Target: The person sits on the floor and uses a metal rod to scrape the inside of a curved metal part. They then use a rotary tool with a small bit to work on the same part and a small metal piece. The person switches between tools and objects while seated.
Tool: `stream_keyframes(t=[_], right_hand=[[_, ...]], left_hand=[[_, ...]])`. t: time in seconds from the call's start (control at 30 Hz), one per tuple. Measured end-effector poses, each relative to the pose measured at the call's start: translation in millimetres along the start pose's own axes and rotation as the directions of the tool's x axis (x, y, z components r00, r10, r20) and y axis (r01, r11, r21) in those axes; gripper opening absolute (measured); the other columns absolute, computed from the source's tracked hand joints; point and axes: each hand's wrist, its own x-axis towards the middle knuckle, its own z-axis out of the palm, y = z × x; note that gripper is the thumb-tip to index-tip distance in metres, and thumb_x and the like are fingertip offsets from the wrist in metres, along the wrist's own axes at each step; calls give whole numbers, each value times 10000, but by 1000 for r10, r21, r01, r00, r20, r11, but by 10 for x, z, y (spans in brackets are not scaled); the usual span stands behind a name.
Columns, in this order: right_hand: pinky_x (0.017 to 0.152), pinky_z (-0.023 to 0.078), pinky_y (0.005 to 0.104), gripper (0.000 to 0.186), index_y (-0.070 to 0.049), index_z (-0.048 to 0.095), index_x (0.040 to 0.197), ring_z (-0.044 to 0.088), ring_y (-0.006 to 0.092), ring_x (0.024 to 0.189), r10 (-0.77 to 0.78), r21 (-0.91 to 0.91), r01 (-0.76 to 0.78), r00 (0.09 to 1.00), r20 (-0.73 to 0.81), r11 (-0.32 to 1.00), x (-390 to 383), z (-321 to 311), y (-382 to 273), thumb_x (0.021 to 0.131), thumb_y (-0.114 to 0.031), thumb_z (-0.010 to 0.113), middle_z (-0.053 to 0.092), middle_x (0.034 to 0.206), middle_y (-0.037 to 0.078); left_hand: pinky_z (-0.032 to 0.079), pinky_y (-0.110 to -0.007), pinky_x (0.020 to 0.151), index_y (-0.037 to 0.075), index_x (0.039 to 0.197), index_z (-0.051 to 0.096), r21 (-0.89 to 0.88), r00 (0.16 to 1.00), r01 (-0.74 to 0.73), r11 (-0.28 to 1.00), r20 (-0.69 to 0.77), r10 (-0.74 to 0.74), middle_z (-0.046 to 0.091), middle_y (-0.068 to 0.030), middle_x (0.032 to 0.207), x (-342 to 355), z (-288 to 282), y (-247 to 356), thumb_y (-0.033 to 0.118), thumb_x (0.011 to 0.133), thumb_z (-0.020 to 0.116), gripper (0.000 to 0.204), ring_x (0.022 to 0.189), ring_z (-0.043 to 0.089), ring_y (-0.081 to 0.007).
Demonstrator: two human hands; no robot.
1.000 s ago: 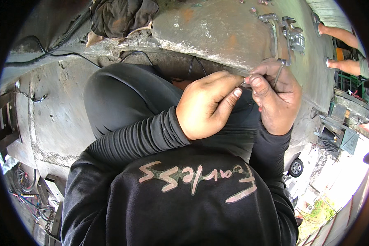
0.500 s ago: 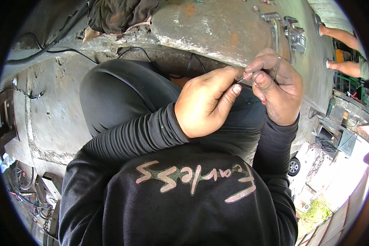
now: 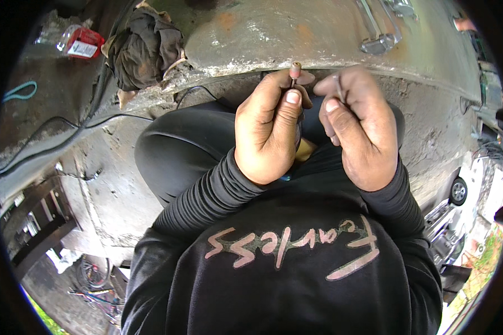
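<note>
My left hand (image 3: 267, 125) is closed, its thumb and forefinger pinching a small bit (image 3: 295, 71) upright. The bit has a thin dark shank and a stubby pinkish-grey head, like a small grinding stone. Behind the head, a pale rounded shape is too unclear to name. My right hand (image 3: 363, 128), with a thin ring on one finger, hovers just to the right, apart from the bit. Its fingers are half curled and partly blurred; thumb and forefinger stand apart with nothing visible between them. Both hands are above my crossed legs in dark trousers.
A worn grey ledge (image 3: 251, 39) runs beyond my knees. On it lie a crumpled dark rag (image 3: 145, 50), a red package (image 3: 84, 43) and metal lever-like parts (image 3: 380, 43). Black cables (image 3: 67, 127) trail at the left, near a slatted rack (image 3: 44, 218).
My hands have come apart; the right drew away from the left. The bit now stands upright in my left hand. The view has swung right, so the rag and metal parts sit differently.
</note>
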Motion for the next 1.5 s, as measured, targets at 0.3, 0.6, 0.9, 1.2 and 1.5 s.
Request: stream_keyframes(t=[0.3, 0.6, 0.9, 1.2, 1.5], right_hand=[[505, 376, 286, 157, 41, 508, 822, 444, 144, 504, 28, -204, -3, 993, 117, 979, 8, -8, 4, 922, -70, 461, 466, 585, 100], [548, 391, 308, 122, 40, 492, 847, 443, 239, 546, -41, -157, 58, 993, 108, 986, 3, 28, 24, 911, -61, 469, 469, 658, 148], [552, 397, 286, 128, 38, 492, 843, 476, 186, 562, -75, -8, 76, 993, 92, 997, -14, 62, 50, 914, -63, 458, 497, 663, 108], [575, 454, 387, 232, 51, 559, 1075, 591, 384, 669, -6, -18, 9, 989, 145, 1000, 1, 22, 13, 895, -70, 477, 572, 729, 243], [518, 354, 240, 129, 35, 481, 802, 414, 79, 570, -76, 180, 69, 997, 31, 981, -9, 171, 81, 898, -49, 464, 471, 647, 34]], left_hand=[[434, -212, 757, -76, 1148, 503, -35, 999, -16, 999, 37, 17, 605, -108, 1007, 2, 1, 20, 0, 940, 448, 228, 817, 526, -90], [424, -240, 838, -62, 1173, 495, 11, 997, -9, 1000, 71, 8, 590, -120, 1098, -18, -33, 31, 5, 947, 422, 246, 910, 535, -114], [427, -237, 840, -59, 1181, 495, -20, 998, -9, 1000, 55, 10, 596, -123, 1089, -37, -15, 39, 7, 948, 424, 253, 925, 544, -117], [430, -239, 834, -64, 1185, 491, -16, 998, 19, 1000, 57, -18, 596, -119, 1072, -46, -13, 39, 15, 951, 414, 259, 915, 547, -121], [429, -240, 824, -68, 1179, 494, -69, 999, 50, 996, 15, -50, 601, -111, 1015, -87, 14, 63, 0, 944, 407, 260, 891, 548, -124]])
